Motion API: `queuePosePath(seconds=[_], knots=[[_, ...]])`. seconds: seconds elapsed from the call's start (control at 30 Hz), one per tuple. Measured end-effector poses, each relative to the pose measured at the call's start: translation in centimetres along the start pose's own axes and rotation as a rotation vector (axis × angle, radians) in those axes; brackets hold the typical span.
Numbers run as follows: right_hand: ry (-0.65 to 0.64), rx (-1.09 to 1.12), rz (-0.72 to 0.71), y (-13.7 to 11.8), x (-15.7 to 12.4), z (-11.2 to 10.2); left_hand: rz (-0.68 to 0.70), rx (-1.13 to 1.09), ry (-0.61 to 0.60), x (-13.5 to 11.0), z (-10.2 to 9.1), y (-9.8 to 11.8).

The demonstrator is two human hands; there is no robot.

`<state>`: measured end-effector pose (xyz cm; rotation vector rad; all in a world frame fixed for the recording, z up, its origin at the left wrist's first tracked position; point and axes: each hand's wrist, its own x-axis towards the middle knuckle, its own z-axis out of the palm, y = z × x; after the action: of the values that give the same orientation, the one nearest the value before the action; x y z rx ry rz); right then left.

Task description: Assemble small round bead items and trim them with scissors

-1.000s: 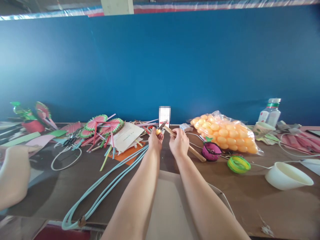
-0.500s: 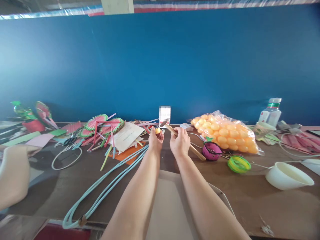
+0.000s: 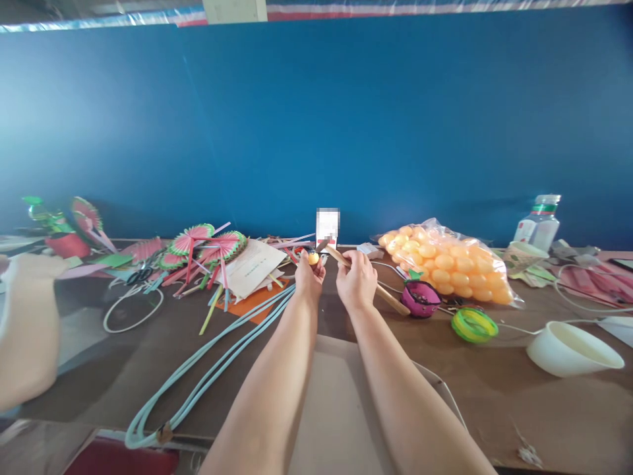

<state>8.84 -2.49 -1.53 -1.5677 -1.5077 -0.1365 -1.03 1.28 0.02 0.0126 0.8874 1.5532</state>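
Near the middle of the table, my left hand (image 3: 310,277) is closed round a small yellow-orange ball (image 3: 313,258), its top showing between thumb and fingers. My right hand (image 3: 357,278), just to the right, grips a long wooden-handled tool (image 3: 393,301). The tool slants up to the left, and its dark tip is close to the ball; whether they touch I cannot tell. Behind the hands stands a white card or screen (image 3: 326,223), blurred in part. To the right lies a clear bag of yellow-orange balls (image 3: 452,262), with a purple pouch (image 3: 419,299) in front of it.
Pale blue tubing (image 3: 198,349) loops across the table at left. Beyond it lie papers (image 3: 252,267) and pink-green paper fans (image 3: 190,243). A green ring-shaped roll (image 3: 473,325), a white cup (image 3: 573,348) and a bottle (image 3: 542,221) are at right. Another person's arm (image 3: 30,330) reaches in at far left.
The other person's arm at far left has shifted upward, and its hand now shows. My hands keep nearly the same pose on the ball and the tool.
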Motion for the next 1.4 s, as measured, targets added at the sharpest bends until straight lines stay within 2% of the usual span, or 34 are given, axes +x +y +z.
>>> queuePosePath(seconds=[0.1, 0.77, 0.9, 1.03, 1.2, 1.4], knots=[[-0.036, -0.004, -0.014, 0.01, -0.06, 0.03, -0.011, 0.010, 0.019, 0.11, -0.01, -0.03], [-0.057, 0.020, 0.015, 0.03, -0.07, -0.03, 0.064, 0.053, 0.060, -0.14, -0.01, -0.15], [-0.086, 0.017, 0.026, -0.02, -0.12, -0.14, 0.032, 0.070, 0.048, -0.22, 0.00, -0.15], [-0.068, 0.016, 0.040, -0.12, -0.06, -0.28, 0.059, 0.062, 0.066, -0.13, -0.06, -0.17], [-0.082, 0.020, 0.039, -0.16, -0.02, -0.39, 0.020, 0.053, 0.015, -0.12, 0.01, -0.23], [-0.026, 0.057, 0.086, -0.11, 0.09, -0.50, 0.036, -0.007, 0.008, -0.52, 0.07, 0.00]])
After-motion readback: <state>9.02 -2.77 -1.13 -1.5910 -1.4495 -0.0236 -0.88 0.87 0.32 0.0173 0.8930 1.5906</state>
